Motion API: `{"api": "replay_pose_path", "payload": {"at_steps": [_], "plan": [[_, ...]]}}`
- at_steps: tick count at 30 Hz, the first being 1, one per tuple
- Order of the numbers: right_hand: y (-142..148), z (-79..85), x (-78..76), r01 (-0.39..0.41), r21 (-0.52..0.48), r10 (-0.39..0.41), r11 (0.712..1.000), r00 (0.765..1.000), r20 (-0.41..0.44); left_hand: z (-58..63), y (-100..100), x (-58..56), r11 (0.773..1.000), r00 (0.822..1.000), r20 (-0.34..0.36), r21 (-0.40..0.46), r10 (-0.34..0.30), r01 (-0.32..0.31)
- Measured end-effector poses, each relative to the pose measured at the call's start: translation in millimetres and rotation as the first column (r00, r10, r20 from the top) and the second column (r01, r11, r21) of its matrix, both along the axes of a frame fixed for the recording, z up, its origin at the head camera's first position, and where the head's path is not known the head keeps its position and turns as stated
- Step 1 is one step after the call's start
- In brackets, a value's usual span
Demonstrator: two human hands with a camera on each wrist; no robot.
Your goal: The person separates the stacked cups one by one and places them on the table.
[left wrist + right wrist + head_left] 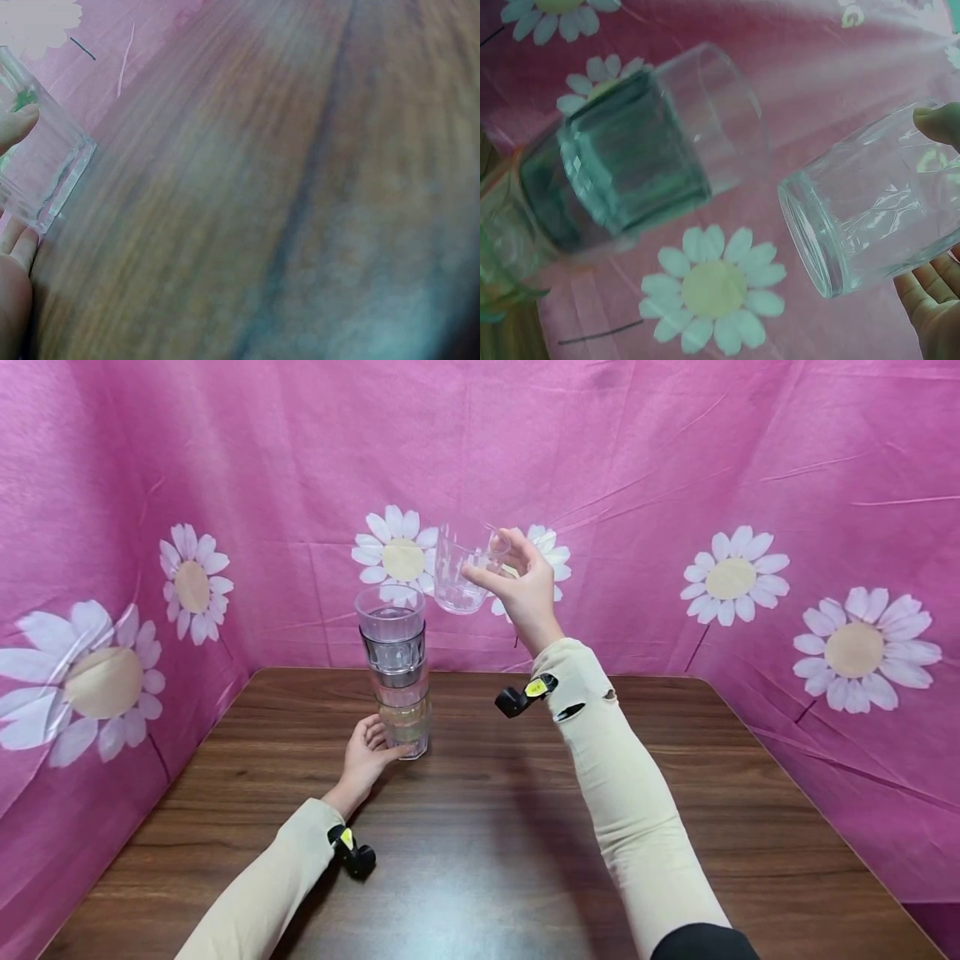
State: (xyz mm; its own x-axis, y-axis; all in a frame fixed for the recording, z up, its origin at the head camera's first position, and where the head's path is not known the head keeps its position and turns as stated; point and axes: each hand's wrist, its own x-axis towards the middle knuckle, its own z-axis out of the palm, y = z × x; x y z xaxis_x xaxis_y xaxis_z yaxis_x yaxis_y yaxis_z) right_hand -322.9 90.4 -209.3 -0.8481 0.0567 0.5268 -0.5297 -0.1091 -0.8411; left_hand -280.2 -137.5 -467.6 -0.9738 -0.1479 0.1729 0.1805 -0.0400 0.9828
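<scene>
On the counter point(480, 843), left of centre and towards the far edge, an upright stack of cups point(395, 653) is gripped near its base by the left hand point(366, 762). Beside its top, apart, a clear cup point(454, 583) is held aloft, gripped by the right hand point(529, 593).

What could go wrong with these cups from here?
The tall stack may topple if bumped: the left hand grips it only near its base. The clear cup, raised beside the stack's top, could knock it if moved across. Held aloft in the right hand, that cup might also slip and fall.
</scene>
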Motion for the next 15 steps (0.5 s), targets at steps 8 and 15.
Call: {"api": "replay_pose_path", "payload": {"at_steps": [8,15], "plan": [[18,-25.5,-5.7,0.053,0.073,-0.056,0.996,0.998,0.039,0.9,0,1.3,1.000,1.000,0.011,0.010,-0.002,0.002],[30,-52.2,-9.4,0.064,0.084,-0.069,0.994,0.996,0.062,0.2,0,0.7,1.000,1.000,0.010,0.016,-0.001,0.001]]}}
